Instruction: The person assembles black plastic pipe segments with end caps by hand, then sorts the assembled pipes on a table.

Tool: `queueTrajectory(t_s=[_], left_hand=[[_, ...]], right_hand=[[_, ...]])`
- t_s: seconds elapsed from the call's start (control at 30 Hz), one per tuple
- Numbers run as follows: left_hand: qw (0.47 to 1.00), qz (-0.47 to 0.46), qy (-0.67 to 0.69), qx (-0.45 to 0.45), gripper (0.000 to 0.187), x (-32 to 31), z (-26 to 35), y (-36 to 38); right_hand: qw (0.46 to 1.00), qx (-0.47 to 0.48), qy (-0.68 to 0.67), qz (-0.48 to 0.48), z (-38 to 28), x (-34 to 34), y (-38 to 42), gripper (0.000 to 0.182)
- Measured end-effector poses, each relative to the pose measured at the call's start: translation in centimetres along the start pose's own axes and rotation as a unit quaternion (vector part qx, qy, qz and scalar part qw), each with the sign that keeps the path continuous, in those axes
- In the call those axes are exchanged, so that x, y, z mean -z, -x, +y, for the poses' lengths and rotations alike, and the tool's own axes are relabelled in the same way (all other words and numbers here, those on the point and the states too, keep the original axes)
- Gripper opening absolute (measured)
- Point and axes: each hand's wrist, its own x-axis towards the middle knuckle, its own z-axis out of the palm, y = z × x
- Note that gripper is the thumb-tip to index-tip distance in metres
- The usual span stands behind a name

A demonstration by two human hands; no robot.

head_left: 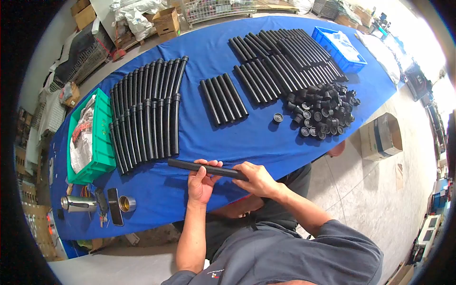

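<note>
We hold a black tube (206,169) level over the near edge of the blue table (213,137). Our left hand (202,183) cups it from below, fingers curled on it; our right hand (259,179) grips its right end. A pile of black caps (323,109) lies well apart.

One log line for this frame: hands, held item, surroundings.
left hand: grips black tube | right hand: grips same tube | ahead: tube rows, cap pile

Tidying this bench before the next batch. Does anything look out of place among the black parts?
One black cap lies alone on the blue table, apart from the cap pile. Otherwise the tube rows lie orderly, and both hands, left and right, grip one tube.
</note>
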Motion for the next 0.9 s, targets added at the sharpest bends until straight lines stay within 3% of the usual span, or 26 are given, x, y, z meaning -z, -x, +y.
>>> queueTrajectory(t_s=[0.07,0.27,0.3,0.37,0.47,0.5,0.6,0.7,0.8,0.9], left_hand=[[1.000,-0.002,-0.002,0.002,0.024,0.1,0.1,0.1],[1.000,0.001,-0.005,-0.002,0.023,0.2,-0.1,0.0],[1.000,-0.003,-0.002,-0.001,0.023,0.3,-0.1,0.0],[1.000,-0.005,-0.002,0.003,0.023,0.3,0.0,0.0],[1.000,-0.001,-0.003,0.009,0.023,0.1,0.1,0.0],[1.000,0.003,-0.002,0.008,0.023,0.1,0.1,0.0],[1.000,-0.005,0.004,0.005,0.023,0.3,0.0,0.0],[1.000,-0.004,0.011,0.004,0.022,0.4,0.1,0.1],[1.000,0.002,0.007,0.002,0.022,0.1,0.0,-0.1],[1.000,0.008,0.000,0.001,0.021,0.2,0.0,0.0]], right_hand=[[0.992,-0.064,-0.089,-0.056,-0.5,0.7,-0.2,0.038],[0.999,0.022,0.025,0.039,0.0,-0.5,0.1,0.034],[0.996,-0.067,-0.056,-0.014,-0.6,0.2,-0.1,0.035],[0.939,-0.241,-0.216,-0.119,-2.3,1.9,-0.7,0.036],[0.996,-0.051,-0.066,-0.016,-0.6,0.6,-0.3,0.035],[0.998,0.028,-0.007,0.063,-0.4,-0.1,-0.3,0.036],[0.998,0.029,-0.038,0.042,-0.4,0.0,-0.3,0.035],[0.938,-0.256,-0.213,-0.097,-2.3,1.5,-0.7,0.035],[0.991,-0.078,-0.110,0.011,-1.2,0.3,-0.1,0.034],[0.996,-0.059,-0.061,-0.006,-0.7,0.2,0.0,0.039]])
